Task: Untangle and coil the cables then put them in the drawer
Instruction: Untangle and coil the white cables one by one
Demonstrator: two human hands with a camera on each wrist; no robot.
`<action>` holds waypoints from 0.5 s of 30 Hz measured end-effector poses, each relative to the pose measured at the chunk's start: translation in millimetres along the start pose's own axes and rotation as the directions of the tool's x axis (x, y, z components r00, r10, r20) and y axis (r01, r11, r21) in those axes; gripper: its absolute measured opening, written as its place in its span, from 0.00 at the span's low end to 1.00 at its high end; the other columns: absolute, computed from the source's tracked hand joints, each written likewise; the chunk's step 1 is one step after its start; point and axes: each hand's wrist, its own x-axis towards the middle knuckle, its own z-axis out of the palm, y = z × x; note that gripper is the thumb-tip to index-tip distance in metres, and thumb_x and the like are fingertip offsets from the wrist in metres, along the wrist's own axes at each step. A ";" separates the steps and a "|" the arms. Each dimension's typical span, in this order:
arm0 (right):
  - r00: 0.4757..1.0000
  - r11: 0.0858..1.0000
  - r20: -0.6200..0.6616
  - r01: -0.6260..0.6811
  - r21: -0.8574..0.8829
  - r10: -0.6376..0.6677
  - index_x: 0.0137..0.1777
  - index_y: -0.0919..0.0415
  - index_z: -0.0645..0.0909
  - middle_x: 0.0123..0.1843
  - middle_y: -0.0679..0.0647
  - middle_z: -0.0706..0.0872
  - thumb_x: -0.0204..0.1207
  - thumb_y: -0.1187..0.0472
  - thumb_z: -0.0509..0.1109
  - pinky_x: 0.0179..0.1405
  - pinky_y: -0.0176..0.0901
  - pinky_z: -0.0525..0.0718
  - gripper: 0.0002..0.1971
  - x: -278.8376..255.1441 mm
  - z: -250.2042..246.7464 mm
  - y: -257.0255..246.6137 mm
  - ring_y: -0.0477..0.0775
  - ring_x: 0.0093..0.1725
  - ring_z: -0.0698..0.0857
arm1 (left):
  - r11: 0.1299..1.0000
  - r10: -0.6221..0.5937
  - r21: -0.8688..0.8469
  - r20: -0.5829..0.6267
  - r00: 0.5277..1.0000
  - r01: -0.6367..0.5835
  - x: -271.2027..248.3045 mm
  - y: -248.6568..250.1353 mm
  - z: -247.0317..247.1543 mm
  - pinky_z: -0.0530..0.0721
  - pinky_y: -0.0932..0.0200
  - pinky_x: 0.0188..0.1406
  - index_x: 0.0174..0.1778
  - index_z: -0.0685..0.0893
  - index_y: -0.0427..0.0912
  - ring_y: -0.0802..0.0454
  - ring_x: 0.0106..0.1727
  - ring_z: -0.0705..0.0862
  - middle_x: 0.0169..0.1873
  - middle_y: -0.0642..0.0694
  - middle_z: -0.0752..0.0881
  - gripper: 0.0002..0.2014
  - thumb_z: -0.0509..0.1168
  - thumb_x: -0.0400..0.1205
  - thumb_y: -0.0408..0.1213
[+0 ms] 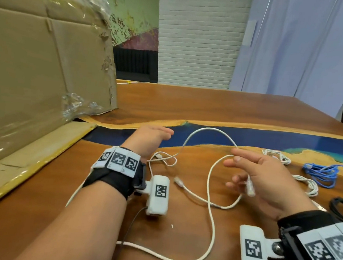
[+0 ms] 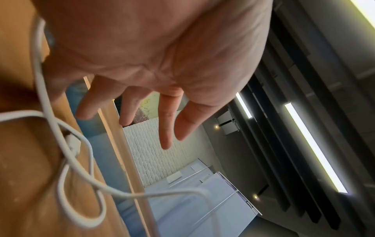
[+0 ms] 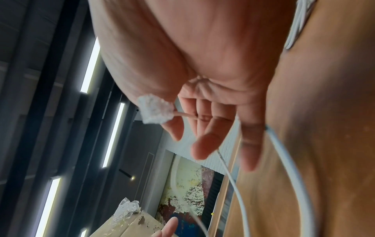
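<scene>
While white cable (image 1: 211, 188) sprawls looped on desk (image 1: 189, 104): right hand (image 1: 266, 181) grasping its plug end; left hand (image 1: 151, 136) released, fingers straight.

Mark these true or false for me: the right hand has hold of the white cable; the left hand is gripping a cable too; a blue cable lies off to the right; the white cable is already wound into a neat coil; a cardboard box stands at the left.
1. The right hand holds the white cable. True: a plug end rests in its loosely curled fingers.
2. The left hand grips a cable. False: its fingers are spread and hold nothing.
3. A blue cable lies to the right. True.
4. The white cable is neatly coiled. False: it sprawls in loose, crossing loops over the table.
5. A cardboard box stands at the left. True.
</scene>
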 end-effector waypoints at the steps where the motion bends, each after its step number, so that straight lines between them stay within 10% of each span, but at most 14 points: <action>1: 1.000 1.000 0.007 -0.011 -0.003 0.011 0.71 0.58 0.83 0.51 0.57 0.95 0.86 0.64 0.69 0.49 0.61 0.88 0.15 0.5 0.9 0.9 0.56 0.36 0.87 | 0.999 -0.038 0.017 0.021 0.999 0.038 -2.3 0.4 -0.4 0.79 0.49 0.66 0.54 0.92 0.55 0.50 0.67 0.79 0.63 0.55 0.86 0.11 0.65 0.88 0.38; 5: 0.999 1.000 0.032 -0.009 -0.027 0.010 0.72 0.56 0.82 0.53 0.55 0.95 0.85 0.61 0.70 0.55 0.63 0.86 0.16 -1.4 4.0 -0.5 0.59 0.48 0.90 | 0.997 -0.082 -0.005 0.083 0.993 0.083 -5.7 0.5 2.6 0.82 0.45 0.65 0.65 0.89 0.46 0.40 0.71 0.83 0.67 0.44 0.86 0.13 0.69 0.85 0.40; 9: 0.998 0.995 0.062 0.005 -0.095 0.001 0.70 0.54 0.83 0.52 0.53 0.95 0.85 0.59 0.70 0.60 0.66 0.87 0.14 -5.4 5.7 -1.8 0.60 0.51 0.92 | 0.995 -0.072 0.079 0.132 0.989 0.062 -7.0 1.2 8.8 0.85 0.49 0.61 0.51 0.93 0.60 0.47 0.63 0.86 0.65 0.55 0.87 0.14 0.64 0.88 0.38; 15: 0.994 0.965 0.113 0.037 -0.260 -0.008 0.68 0.48 0.85 0.51 0.51 0.95 0.87 0.55 0.68 0.56 0.55 0.87 0.12 -6.0 6.9 2.1 0.58 0.51 0.92 | 0.992 -0.109 0.086 0.196 0.975 0.093 -7.1 -0.7 15.6 0.83 0.48 0.57 0.43 0.96 0.54 0.51 0.52 0.94 0.63 0.52 0.87 0.12 0.67 0.84 0.40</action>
